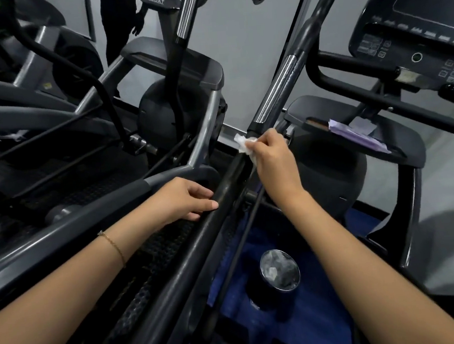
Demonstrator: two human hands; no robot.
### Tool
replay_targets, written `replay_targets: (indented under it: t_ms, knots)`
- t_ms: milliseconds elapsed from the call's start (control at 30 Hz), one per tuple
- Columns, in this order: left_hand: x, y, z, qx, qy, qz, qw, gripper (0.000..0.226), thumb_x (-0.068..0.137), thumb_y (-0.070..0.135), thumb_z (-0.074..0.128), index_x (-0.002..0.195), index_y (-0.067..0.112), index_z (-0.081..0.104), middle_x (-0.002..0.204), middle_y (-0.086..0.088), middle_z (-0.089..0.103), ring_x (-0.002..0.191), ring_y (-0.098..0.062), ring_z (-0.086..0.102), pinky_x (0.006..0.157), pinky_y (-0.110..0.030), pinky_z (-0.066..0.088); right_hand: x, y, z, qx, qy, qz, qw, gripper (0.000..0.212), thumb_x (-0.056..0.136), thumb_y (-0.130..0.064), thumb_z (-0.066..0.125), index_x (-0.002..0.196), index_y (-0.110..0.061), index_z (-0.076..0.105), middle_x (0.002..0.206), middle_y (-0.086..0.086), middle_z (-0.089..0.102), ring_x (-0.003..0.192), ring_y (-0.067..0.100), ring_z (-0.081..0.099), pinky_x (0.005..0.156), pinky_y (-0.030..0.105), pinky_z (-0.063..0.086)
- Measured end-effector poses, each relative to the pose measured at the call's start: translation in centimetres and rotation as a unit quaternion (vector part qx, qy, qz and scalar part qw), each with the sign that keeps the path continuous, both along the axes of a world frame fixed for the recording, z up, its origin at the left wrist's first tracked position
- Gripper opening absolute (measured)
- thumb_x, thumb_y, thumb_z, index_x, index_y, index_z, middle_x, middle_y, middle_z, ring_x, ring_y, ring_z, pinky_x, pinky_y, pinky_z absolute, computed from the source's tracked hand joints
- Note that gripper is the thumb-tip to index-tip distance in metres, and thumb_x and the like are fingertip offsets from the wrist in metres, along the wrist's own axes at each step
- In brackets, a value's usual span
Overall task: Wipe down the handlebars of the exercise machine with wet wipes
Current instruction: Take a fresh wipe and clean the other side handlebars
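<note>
Right hand (pixel 270 158): fingers pinched together on a crumpled white wet wipe (pixel 244 144), pressing it against the long black handlebar (pixel 214 200) of the exercise machine. Contact point sits just below the chrome sensor section (pixel 277 90) of that bar, where chrome meets black. The wipe bunches out past the fingertips on the side away from the wrist.

Left hand (pixel 188 198): fingers loosely extended, not gripping; fingertips rest on the same black bar, lower down than the right hand. Thin gold bracelet (pixel 113 246) on the left wrist.

Below the right forearm: a dark cylindrical container with a shiny rim (pixel 279 270), open top, crumpled whitish material inside; contents too blurred to identify. It stands over a blue area (pixel 310 318).

Beyond the right hand, to its outer side: a machine console (pixel 414 37) with buttons, and a purple packet (pixel 354 133) lying on a dark tray, well apart from the hand.

Beyond the left hand: a neighbouring machine's grey frame (pixel 205 124).
</note>
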State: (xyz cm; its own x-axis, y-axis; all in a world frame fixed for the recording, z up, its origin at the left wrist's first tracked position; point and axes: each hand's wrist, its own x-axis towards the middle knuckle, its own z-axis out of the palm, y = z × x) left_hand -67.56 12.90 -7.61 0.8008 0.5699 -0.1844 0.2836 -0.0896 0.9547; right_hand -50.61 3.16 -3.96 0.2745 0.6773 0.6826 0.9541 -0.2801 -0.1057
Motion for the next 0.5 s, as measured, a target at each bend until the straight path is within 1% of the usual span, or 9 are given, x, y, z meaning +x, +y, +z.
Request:
replay_targets:
  t_ms: [67, 100, 167, 233, 267, 333, 367, 433, 500]
  knots:
    - [-0.8, 0.0, -0.2, -0.027, 0.007, -0.013, 1.0, 0.035, 0.081, 0.01, 0.071, 0.115, 0.006, 0.064, 0.101, -0.006, 0.064, 0.077, -0.006, 0.059, 0.058, -0.009, 0.052, -1.9, -0.6, -2.3, -0.006, 0.048, 0.032, 0.998, 0.022, 0.091, -0.021, 0.052, 0.082, -0.002, 0.053, 0.079, 0.004, 0.043, 0.071, 0.017, 0.042, 0.062, 0.033, 0.033]
    - [-1.3, 0.1, -0.2, -0.046, 0.012, -0.023, 0.999, 0.036, 0.081, 0.01, 0.071, 0.116, 0.006, 0.063, 0.102, -0.006, 0.064, 0.079, -0.007, 0.06, 0.059, -0.01, 0.053, -3.1, -1.2, -3.3, -0.023, 0.061, 0.046, 0.997, 0.021, 0.091, -0.021, 0.052, 0.083, -0.003, 0.057, 0.078, 0.002, 0.043, 0.07, 0.014, 0.042, 0.062, 0.031, 0.034]
    - [-2.1, 0.2, -0.3, -0.085, 0.018, -0.039, 0.995, 0.039, 0.081, 0.007, 0.07, 0.119, 0.005, 0.062, 0.106, -0.007, 0.064, 0.083, -0.009, 0.061, 0.061, -0.012, 0.054, -5.1, -2.7, -5.0, -0.031, 0.066, 0.081, 0.994, 0.029, 0.089, -0.022, 0.046, 0.091, -0.001, 0.066, 0.079, 0.005, 0.048, 0.07, 0.017, 0.048, 0.059, 0.03, 0.042]
    - [-2.5, 0.1, -0.1, -0.099, 0.018, -0.047, 0.994, 0.037, 0.082, 0.005, 0.068, 0.118, 0.005, 0.061, 0.106, -0.005, 0.064, 0.081, -0.007, 0.06, 0.057, -0.011, 0.055, -7.0, -4.0, -5.1, -0.04, 0.094, 0.131, 0.986, 0.036, 0.087, -0.024, 0.042, 0.1, -0.004, 0.069, 0.081, 0.007, 0.051, 0.071, 0.018, 0.053, 0.062, 0.027, 0.048]
    - [-2.6, 0.0, 0.0, -0.093, 0.02, -0.053, 0.994, 0.034, 0.083, 0.004, 0.067, 0.116, 0.006, 0.063, 0.103, -0.004, 0.063, 0.078, -0.005, 0.059, 0.055, -0.01, 0.053, -7.4, -4.4, -5.0, -0.052, 0.091, 0.151, 0.983, 0.035, 0.087, -0.025, 0.044, 0.102, -0.006, 0.069, 0.081, 0.006, 0.051, 0.071, 0.017, 0.053, 0.063, 0.025, 0.048]
    - [-2.6, -0.2, 0.3, -0.079, 0.024, -0.064, 0.995, 0.027, 0.083, 0.006, 0.067, 0.11, 0.009, 0.066, 0.099, -0.003, 0.063, 0.077, -0.003, 0.058, 0.055, -0.009, 0.052, -7.6, -4.6, -4.5, -0.077, 0.093, 0.174, 0.977, 0.033, 0.086, -0.024, 0.046, 0.101, -0.008, 0.07, 0.08, 0.007, 0.052, 0.07, 0.017, 0.053, 0.06, 0.024, 0.045]
    - [-2.6, -0.2, 0.4, -0.077, 0.025, -0.062, 0.995, 0.024, 0.083, 0.006, 0.068, 0.106, 0.011, 0.067, 0.1, -0.003, 0.063, 0.078, -0.003, 0.058, 0.057, -0.01, 0.054, -7.0, -4.3, -4.1, -0.088, 0.099, 0.171, 0.976, 0.033, 0.086, -0.024, 0.045, 0.099, -0.007, 0.071, 0.08, 0.009, 0.053, 0.069, 0.019, 0.053, 0.059, 0.024, 0.044]
    - [-2.7, -0.3, 0.3, -0.074, 0.023, -0.051, 0.996, 0.021, 0.082, 0.006, 0.068, 0.101, 0.015, 0.066, 0.099, -0.002, 0.065, 0.081, -0.005, 0.06, 0.062, -0.012, 0.054, -5.1, -3.1, -3.4, -0.102, 0.109, 0.13, 0.98, 0.029, 0.088, -0.019, 0.047, 0.1, -0.005, 0.07, 0.085, 0.012, 0.054, 0.073, 0.022, 0.052, 0.063, 0.024, 0.041]
    - [-2.8, -0.6, 0.2, -0.065, 0.018, -0.041, 0.997, 0.019, 0.083, 0.007, 0.068, 0.099, 0.017, 0.066, 0.096, -0.001, 0.066, 0.081, -0.006, 0.061, 0.063, -0.01, 0.054, -4.0, -2.0, -3.1, -0.088, 0.112, 0.088, 0.986, 0.021, 0.09, -0.013, 0.053, 0.099, -0.003, 0.069, 0.086, 0.008, 0.051, 0.076, 0.018, 0.048, 0.067, 0.025, 0.039]
